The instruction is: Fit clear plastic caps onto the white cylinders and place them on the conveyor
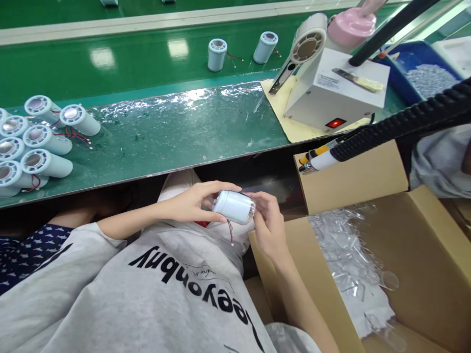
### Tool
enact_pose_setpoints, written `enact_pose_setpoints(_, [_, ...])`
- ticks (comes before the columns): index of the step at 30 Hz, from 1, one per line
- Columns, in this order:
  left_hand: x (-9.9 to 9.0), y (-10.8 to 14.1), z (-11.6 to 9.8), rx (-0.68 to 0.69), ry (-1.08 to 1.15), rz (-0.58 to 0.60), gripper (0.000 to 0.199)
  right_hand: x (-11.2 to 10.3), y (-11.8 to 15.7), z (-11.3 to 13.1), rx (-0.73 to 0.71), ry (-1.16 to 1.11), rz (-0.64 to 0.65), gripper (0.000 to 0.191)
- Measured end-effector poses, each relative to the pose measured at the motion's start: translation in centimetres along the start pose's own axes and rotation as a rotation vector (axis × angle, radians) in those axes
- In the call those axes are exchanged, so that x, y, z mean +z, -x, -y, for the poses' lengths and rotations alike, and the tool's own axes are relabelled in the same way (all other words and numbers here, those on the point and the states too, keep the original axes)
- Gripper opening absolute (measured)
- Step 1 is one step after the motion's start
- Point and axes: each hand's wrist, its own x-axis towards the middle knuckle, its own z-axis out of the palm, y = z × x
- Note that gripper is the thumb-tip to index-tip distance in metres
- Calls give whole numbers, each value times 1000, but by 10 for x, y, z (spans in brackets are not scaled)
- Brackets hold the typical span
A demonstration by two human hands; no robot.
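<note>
Left hand (196, 202) half open, right hand (268, 220) curled; together they clamp 1 pale-blue cylinder (234, 207) at opposite ends. Cylinder lies sideways between the hands, over the lap: smooth, glossy body, clear plastic at the right-hand end, thin red-and-dark wires (231, 233) dangling below.

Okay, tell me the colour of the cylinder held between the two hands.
Pale blue; the cylinder shows best in the head view.

Glossy green bench (176, 132), matt brown cardboard (353, 181)
</note>
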Motion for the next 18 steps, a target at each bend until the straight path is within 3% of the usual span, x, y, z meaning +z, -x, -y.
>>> enact_pose_setpoints(1, [0,0,0,-26,33,-3,66,-2,2,0,-163,87,-26,25])
enact_pose_setpoints(3, [0,1,-1,-84,97,18,69,-6,4,0,-396,218,41,30])
enact_pose_setpoints(5, [-1,0,-2,-119,104,53,72,-9,5,1,-462,267,130,30])
enact_pose_setpoints(11, [-4,1,-3,57,-6,117,74,-10,9,3,-104,-144,209,47])
enact_pose_setpoints(14, [-4,2,1,-4,121,154,75,-10,11,2,11,-177,188,49])
enact_pose_setpoints(18, [-4,3,9,-126,199,148,82,-13,12,2,5,-88,152,42])
